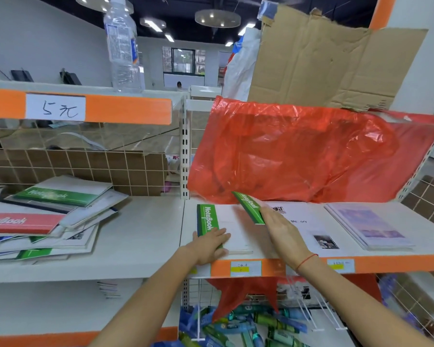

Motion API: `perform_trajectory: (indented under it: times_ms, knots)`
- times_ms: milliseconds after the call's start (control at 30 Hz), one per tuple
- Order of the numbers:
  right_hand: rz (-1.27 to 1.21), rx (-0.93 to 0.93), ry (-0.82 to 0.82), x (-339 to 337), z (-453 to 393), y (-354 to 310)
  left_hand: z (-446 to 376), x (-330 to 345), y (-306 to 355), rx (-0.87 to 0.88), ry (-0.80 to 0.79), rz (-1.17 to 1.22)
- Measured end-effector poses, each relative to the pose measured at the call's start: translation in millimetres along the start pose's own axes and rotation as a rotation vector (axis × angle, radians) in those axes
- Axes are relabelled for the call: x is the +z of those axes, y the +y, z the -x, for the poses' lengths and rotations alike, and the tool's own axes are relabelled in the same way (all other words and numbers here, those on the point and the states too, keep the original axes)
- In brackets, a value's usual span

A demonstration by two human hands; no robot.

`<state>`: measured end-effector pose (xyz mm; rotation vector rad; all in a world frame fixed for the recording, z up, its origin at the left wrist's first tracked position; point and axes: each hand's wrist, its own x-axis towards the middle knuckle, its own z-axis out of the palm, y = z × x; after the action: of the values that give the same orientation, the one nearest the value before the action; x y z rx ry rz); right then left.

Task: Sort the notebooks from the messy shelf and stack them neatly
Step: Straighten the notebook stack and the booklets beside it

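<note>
A messy pile of notebooks (pixel 48 216) with green, red and white covers lies on the left shelf. On the right shelf (pixel 161 221) a green-spined notebook stack (pixel 226 226) lies flat; my left hand (pixel 209 244) rests palm down on its near left corner. My right hand (pixel 283 231) holds another green-spined notebook (pixel 249 207) tilted above that stack. Right of it lie a white notebook with a small photo (pixel 311 229) and a purple-covered stack (pixel 368 226).
A red plastic bag (pixel 298 151) hangs over the back of the right shelf, with cardboard (pixel 323 58) above it. A water bottle (pixel 123 46) stands on the upper left shelf beside a price label (pixel 55 107). Below, a wire basket holds several coloured items (pixel 248 326).
</note>
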<state>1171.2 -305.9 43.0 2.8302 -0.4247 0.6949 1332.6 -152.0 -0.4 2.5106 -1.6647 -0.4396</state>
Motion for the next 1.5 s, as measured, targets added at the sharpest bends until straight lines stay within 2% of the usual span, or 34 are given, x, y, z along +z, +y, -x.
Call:
perform_trajectory:
  times_ms: [133,200,333,433,533,767,1067,1167,1367,1500]
  knots:
    - [0.090,-0.093,0.006,17,-21,-25,12,-13,-21,-0.115,0.164,-0.003]
    - [0.120,-0.125,-0.040,27,-31,-40,18,-20,-40,-0.192,0.218,-0.036]
    - [0.142,-0.156,-0.180,51,-41,-67,31,-30,-73,-0.323,0.251,0.064]
    - [0.068,-0.112,-0.248,51,-43,-83,37,-33,-86,-0.376,0.257,0.124]
    - [-0.005,-0.164,-0.307,57,-37,-86,37,-32,-91,-0.427,0.248,0.148]
    - [-0.152,-0.164,-0.416,65,-31,-85,27,-32,-79,-0.416,0.236,0.182]
    - [-0.165,-0.150,-0.503,56,-35,-79,19,-33,-66,-0.381,0.210,0.227]
    - [-0.200,-0.062,-0.444,51,-38,-65,14,-36,-60,-0.398,0.196,0.250]
    - [-0.420,0.473,-0.591,53,-52,-15,-4,-38,-44,-0.462,0.168,0.288]
    - [-0.374,0.490,-0.688,65,-49,-6,-17,-36,-38,-0.482,0.123,0.307]
